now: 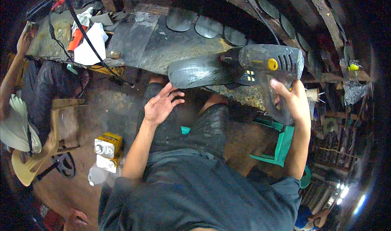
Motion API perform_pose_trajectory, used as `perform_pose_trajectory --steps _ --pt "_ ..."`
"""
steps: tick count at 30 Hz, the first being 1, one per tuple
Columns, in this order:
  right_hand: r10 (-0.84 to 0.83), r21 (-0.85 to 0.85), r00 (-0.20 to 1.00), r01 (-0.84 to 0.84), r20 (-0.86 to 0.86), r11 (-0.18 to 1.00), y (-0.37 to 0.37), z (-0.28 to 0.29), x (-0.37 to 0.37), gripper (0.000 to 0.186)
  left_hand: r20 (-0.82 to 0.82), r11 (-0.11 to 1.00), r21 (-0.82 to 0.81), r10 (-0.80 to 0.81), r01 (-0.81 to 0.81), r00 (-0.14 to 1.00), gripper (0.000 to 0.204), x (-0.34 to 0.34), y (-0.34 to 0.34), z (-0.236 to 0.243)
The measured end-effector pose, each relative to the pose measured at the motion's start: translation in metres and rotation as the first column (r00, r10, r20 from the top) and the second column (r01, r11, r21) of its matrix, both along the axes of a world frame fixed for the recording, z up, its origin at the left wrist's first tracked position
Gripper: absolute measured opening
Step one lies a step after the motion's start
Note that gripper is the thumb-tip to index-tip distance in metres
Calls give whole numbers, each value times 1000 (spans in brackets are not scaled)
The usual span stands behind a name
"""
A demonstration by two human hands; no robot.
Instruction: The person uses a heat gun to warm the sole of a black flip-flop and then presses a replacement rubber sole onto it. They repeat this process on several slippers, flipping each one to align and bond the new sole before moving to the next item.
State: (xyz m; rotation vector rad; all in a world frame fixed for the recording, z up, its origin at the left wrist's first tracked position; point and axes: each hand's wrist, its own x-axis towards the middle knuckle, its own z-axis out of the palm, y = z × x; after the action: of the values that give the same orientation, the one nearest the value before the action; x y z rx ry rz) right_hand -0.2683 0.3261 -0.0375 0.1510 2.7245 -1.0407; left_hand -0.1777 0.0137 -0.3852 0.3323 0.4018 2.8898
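My right hand (pixel 296 100) is wrapped round the handle of a dark heat gun (pixel 264 59) with a yellow dial, its nozzle pointing left. Just beyond the nozzle is a black, glossy, curved shoe sole (pixel 195 72), its rounded end to the left, above the bench's near edge. My left hand (pixel 159 104) is below that rounded end, fingers apart and slightly curled. Its fingertips reach the sole's lower edge; whether they touch it I cannot tell. The gun partly hides the sole's right end.
Several dark rounded soles (pixel 209 27) line the back of the worn bench (pixel 134 39). At its left lie white paper (pixel 93 45), an orange tube (pixel 76 38) and a black cord. Yellow tins (pixel 110 145) stand on the floor. A green stool (pixel 281 147) is at right, another person's arm (pixel 12 70) at far left.
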Motion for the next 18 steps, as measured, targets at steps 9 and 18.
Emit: perform_pose_trajectory --steps 9,18 --pt "94 -71 995 -92 24 993 -28 6 12 39 -9 1000 2 5 -5 1000 70 1 -1 2" --pt "173 -67 984 -171 30 983 -59 5 17 41 -14 999 40 -12 13 1000 70 2 -2 1"
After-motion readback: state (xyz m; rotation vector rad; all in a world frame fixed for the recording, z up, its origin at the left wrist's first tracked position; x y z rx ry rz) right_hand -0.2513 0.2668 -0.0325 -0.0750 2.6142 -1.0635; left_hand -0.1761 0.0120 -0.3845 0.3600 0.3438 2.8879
